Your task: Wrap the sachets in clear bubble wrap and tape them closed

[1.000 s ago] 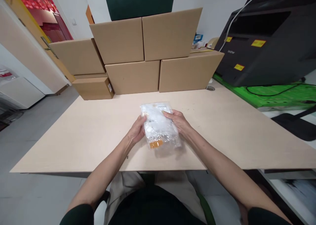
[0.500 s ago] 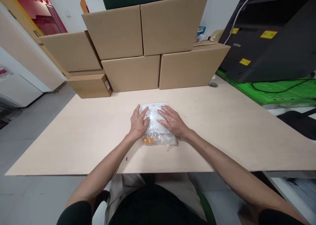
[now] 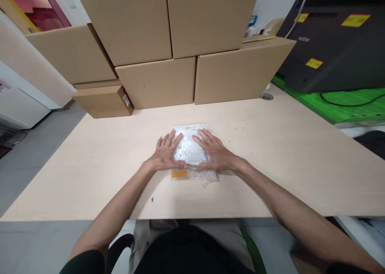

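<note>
A flat packet in clear bubble wrap [image 3: 191,148] lies on the pale wooden table [image 3: 99,166]. Through the wrap shows something white with print, and an orange label [image 3: 179,174] sits at its near left corner. My left hand [image 3: 167,153] rests along the packet's left side, fingers spread and thumb pointing inward. On the right side my right hand [image 3: 215,152] lies over the edge of the wrap, its fingers also spread. Both thumbs touch the wrap near its front end, where a loose plastic flap sticks out toward me.
Cardboard boxes [image 3: 155,85] are stacked along the table's far edge, with a small carton [image 3: 104,101] at the left end. Back right, a black printer [image 3: 333,49] stands on a green surface [image 3: 345,105]. A round cable hole [image 3: 267,96] is near the boxes.
My hands have slid toward me along the packet, and both thumbs have moved in to its near end. The camera view has tipped down and closer.
</note>
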Tool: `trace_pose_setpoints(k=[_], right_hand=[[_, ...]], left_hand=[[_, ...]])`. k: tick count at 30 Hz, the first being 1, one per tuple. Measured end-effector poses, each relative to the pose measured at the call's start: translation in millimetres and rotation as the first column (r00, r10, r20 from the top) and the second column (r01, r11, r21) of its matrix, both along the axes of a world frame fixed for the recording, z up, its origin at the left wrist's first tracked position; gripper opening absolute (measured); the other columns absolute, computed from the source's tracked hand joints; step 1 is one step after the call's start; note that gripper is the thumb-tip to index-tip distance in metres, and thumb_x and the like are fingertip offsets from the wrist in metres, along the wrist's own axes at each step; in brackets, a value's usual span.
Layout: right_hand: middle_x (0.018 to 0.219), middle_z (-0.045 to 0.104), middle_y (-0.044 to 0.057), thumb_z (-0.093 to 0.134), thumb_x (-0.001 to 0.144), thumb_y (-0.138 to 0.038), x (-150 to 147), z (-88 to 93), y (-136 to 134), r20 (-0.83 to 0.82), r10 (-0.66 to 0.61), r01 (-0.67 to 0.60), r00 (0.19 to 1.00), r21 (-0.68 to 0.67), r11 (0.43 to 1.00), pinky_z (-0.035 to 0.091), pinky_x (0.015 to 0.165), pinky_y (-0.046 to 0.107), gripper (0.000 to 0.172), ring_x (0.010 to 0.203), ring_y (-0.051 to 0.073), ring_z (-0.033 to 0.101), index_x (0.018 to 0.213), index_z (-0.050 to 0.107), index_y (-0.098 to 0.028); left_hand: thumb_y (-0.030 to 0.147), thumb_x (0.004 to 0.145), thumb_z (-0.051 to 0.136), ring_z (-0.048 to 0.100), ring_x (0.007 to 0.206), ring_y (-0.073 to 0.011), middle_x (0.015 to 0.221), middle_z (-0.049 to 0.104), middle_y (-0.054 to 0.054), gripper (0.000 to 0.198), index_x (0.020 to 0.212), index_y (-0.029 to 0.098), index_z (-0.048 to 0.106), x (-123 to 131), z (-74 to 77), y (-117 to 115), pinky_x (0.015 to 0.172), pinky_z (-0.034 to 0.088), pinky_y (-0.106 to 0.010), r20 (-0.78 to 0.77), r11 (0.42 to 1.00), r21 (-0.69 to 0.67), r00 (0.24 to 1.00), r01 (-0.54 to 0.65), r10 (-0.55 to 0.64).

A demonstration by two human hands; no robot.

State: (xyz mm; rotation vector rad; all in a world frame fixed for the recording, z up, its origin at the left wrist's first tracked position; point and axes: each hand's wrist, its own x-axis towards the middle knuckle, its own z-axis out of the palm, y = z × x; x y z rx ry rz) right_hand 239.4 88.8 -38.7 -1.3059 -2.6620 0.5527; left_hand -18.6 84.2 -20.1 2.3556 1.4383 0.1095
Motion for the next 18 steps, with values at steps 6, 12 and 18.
trace_pose_setpoints(k=[6,12,18], right_hand=[[0.167,-0.002,0.013,0.048,0.066,-0.092,-0.1,-0.6,-1.3,-0.027,-0.011,0.011,1.000,0.004,1.000,0.010,0.119,0.059,0.121,0.152,0.039,-0.006,0.160,0.011,-0.025],[0.167,0.000,0.012,0.048,0.067,-0.091,-0.3,2.7,-0.9,-0.043,-0.004,0.003,0.999,-0.014,1.000,0.011,0.119,0.059,0.119,0.152,0.038,-0.005,0.160,0.012,-0.025],[0.167,0.004,0.012,0.049,0.066,-0.092,-0.2,5.2,0.4,-0.055,-0.011,0.011,0.998,-0.001,1.000,0.011,0.119,0.058,0.119,0.152,0.037,-0.001,0.159,0.016,-0.025]], left_hand=[[0.078,0.060,0.071,-0.002,0.151,-0.0430,0.166,-0.004,-0.014,0.126,0.159,0.029,0.011,1.7,1.8,-0.9,0.118,0.001,-0.063,-0.012,1.000,-0.017,1.000,-0.020,0.020],[0.081,0.060,0.068,0.001,0.151,-0.0438,0.166,-0.003,-0.015,0.125,0.159,0.030,0.011,2.8,3.9,-1.6,0.116,0.001,-0.067,-0.012,1.000,-0.017,1.000,-0.017,0.017],[0.083,0.060,0.066,-0.002,0.152,-0.0412,0.167,-0.003,-0.015,0.127,0.159,0.028,0.009,4.7,7.4,-1.6,0.118,-0.001,-0.064,-0.055,0.999,-0.024,0.998,-0.035,0.034]])
